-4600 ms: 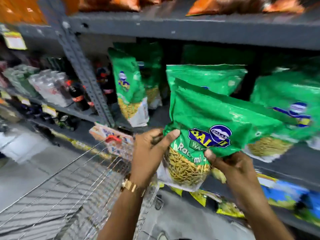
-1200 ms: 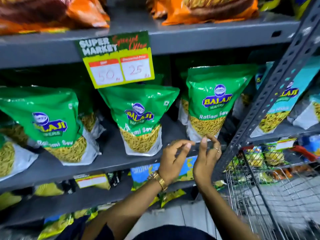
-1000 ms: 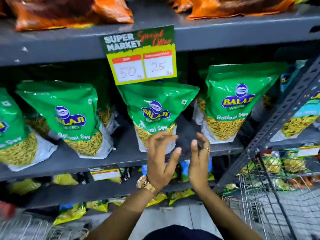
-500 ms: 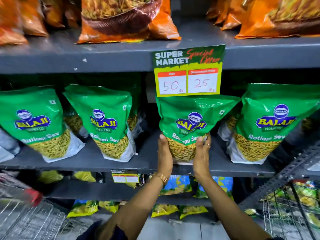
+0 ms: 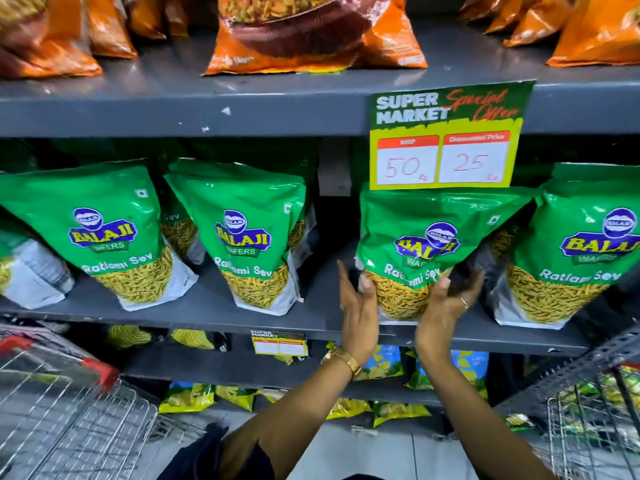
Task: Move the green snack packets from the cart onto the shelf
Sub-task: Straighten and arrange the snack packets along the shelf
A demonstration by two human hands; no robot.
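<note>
A green snack packet [image 5: 429,230] stands on the grey middle shelf [image 5: 207,313], just under a price sign. My left hand [image 5: 358,306] is at its lower left with the fingers spread; only the thumb touches the packet. My right hand [image 5: 446,299] cups the lower right corner, thumb on the front and fingers behind, slightly blurred. More green packets stand upright along the same shelf, at the left [image 5: 104,233], the middle [image 5: 242,237] and the far right [image 5: 581,244]. The wire cart [image 5: 69,410] shows at the lower left; no packets are visible in it.
A green and yellow price sign [image 5: 443,140] hangs from the shelf above, which carries orange packets [image 5: 311,29]. Yellow-green packets lie on the lower shelves [image 5: 187,396]. A second wire basket [image 5: 595,427] and a slanted grey shelf post [image 5: 571,368] are at the lower right.
Both hands rose from in front of the shelf edge to the packet under the sign and closed on its sides. Now the left hand's fingers have spread away. My view has shifted left.
</note>
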